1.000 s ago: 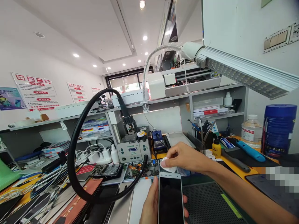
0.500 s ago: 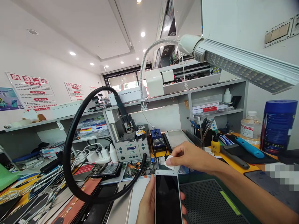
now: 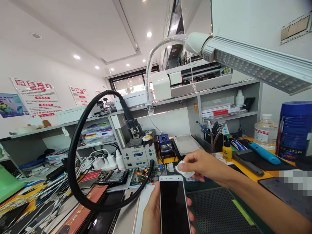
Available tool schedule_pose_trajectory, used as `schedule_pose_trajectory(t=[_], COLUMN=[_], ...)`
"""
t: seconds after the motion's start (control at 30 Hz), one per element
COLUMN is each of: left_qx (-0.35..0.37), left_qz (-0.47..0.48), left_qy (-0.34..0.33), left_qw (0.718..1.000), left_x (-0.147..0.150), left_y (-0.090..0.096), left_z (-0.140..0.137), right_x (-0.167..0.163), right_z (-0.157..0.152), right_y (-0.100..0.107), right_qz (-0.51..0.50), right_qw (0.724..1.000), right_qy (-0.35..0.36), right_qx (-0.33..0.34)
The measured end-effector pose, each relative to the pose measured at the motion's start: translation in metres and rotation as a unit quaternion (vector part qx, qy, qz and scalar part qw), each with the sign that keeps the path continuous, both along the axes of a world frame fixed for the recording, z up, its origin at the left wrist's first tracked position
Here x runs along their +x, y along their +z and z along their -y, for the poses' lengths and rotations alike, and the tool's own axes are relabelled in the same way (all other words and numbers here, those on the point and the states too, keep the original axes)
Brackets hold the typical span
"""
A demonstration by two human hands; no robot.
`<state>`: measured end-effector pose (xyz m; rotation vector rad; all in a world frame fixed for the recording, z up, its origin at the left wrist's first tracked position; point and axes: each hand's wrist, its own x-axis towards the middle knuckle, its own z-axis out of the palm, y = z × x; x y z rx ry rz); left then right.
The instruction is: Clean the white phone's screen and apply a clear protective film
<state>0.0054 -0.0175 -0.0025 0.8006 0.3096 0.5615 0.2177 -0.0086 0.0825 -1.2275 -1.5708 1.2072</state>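
A white smartphone [image 3: 173, 204] with a dark screen stands nearly upright at the bottom middle. My left hand [image 3: 151, 209] is wrapped round it, thumb along its left edge and fingertips showing on its right. Just above and right of the phone's top edge, my right hand [image 3: 195, 164] pinches a crumpled white wipe [image 3: 185, 170] between thumb and fingers. The wipe looks apart from the phone. Below my right forearm lies a black perforated mat [image 3: 216, 208] with a yellow-green strip.
A thick black hose [image 3: 70, 156] loops from the grey rework station [image 3: 138, 155] across the left. Circuit boards fill a tray [image 3: 143, 177]. A lamp [image 3: 258, 65] overhangs the right. A yellow bottle [image 3: 227, 152], blue-handled tool [image 3: 264, 152] and clear bottle [image 3: 265, 133] stand or lie at right.
My right hand has moved slightly right with the wipe, away from the phone's top edge. The phone has shifted a little left in my left hand. The view has turned slightly.
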Motion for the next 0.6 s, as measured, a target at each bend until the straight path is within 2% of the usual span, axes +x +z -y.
schedule_pose_trajectory(t=[0.2, 0.33, 0.47, 0.6], left_qx=[0.002, 0.014, 0.015, -0.003], left_qz=[0.035, 0.038, 0.045, 0.062], left_qy=[0.012, 0.012, 0.01, 0.027], left_qw=[0.999, 0.999, 0.999, 0.998], left_x=[0.001, 0.0, 0.0, 0.0], left_y=[0.003, 0.005, 0.004, 0.004], left_z=[0.0, 0.0, -0.002, -0.003], right_x=[-0.001, -0.002, -0.006, -0.015], right_z=[0.005, 0.004, 0.006, 0.013], right_y=[-0.006, -0.011, -0.013, -0.014], right_qz=[-0.077, -0.091, -0.04, 0.015], right_qw=[0.996, 0.995, 0.999, 0.988], right_qy=[0.028, 0.022, -0.018, -0.058], right_qx=[-0.043, -0.033, 0.029, 0.139])
